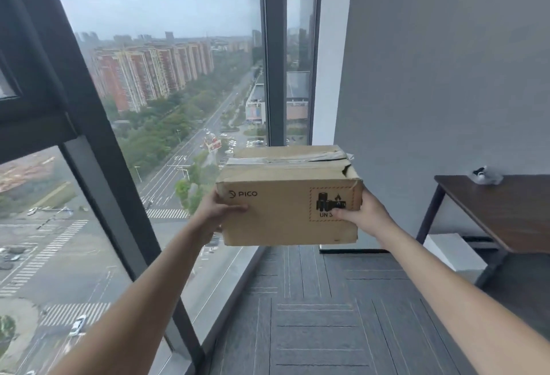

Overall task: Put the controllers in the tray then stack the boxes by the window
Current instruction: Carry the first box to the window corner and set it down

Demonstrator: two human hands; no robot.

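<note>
You've got the PICO cardboard box mid-frame, long axis L-R, off the carpet, L hand and R hand gripping its ends equally near; window at frame left.

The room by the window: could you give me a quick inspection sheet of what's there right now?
Surface: grey carpet floor along the window; no stack seen on it.
Job's things: one cardboard box, PICO print, torn taped top, held in the air. Controllers, tray: nothing seen.
Clutter: small bagged item on the dark table; white block beneath it.
Hands: left hand and right hand grip the box's opposite ends.
Cables: nothing seen.
Surroundings: tall window over a city, grey wall.
</note>
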